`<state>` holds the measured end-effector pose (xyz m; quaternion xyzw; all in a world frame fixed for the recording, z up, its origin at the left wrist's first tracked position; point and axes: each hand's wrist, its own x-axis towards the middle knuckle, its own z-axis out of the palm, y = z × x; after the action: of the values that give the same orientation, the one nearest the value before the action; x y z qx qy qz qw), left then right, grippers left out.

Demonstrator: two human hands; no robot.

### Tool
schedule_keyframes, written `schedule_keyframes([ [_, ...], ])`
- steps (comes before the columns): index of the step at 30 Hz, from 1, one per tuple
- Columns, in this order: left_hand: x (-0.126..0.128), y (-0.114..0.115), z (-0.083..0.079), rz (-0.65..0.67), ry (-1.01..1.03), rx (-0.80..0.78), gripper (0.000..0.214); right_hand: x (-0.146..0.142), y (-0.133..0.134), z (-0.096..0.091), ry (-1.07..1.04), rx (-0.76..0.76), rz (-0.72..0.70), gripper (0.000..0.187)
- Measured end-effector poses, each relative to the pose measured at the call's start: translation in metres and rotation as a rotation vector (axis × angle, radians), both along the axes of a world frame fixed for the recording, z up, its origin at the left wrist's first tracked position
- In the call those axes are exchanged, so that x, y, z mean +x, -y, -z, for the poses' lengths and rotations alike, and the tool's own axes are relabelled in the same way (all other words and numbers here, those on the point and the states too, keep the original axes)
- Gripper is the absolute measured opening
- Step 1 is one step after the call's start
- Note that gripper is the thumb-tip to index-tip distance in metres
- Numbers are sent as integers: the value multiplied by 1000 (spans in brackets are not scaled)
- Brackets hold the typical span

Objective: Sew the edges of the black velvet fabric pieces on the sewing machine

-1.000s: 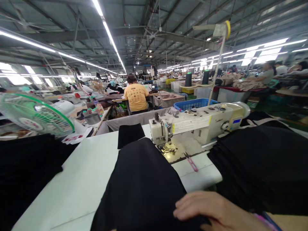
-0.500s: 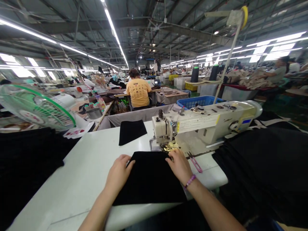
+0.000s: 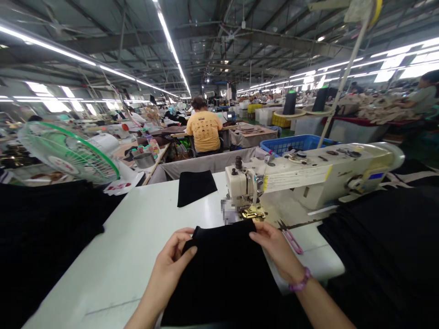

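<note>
Pinching the upper left corner of a black fabric panel [image 3: 226,274], the left hand [image 3: 169,258] is partly curled, thumb on top. The right hand [image 3: 279,249] nips the upper right corner between thumb and fingers. Stretched between both hands, the panel lies over the worktop [image 3: 113,256], its far edge just before the sewing machine [image 3: 302,178]; pink thread snips [image 3: 293,242] lie beside the right hand.

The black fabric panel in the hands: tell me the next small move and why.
I'd probably ease the black fabric panel toward the shiny gold-coloured metal part of the white sewing machine: the left hand and right hand hold the panel near its far corners, and its far edge appears just short of that part.
</note>
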<state>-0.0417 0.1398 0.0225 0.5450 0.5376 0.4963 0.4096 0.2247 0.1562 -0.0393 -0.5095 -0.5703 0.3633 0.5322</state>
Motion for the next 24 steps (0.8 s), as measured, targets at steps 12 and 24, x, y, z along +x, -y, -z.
schedule_keyframes([
  [12, 4, 26, -11, -93, 138, 33, 28, 8, 33, -16, -386, -81, 167, 47],
  [24, 17, 32, -29, -246, 295, 26, 29, 8, 42, -34, -239, -56, 323, 41],
])
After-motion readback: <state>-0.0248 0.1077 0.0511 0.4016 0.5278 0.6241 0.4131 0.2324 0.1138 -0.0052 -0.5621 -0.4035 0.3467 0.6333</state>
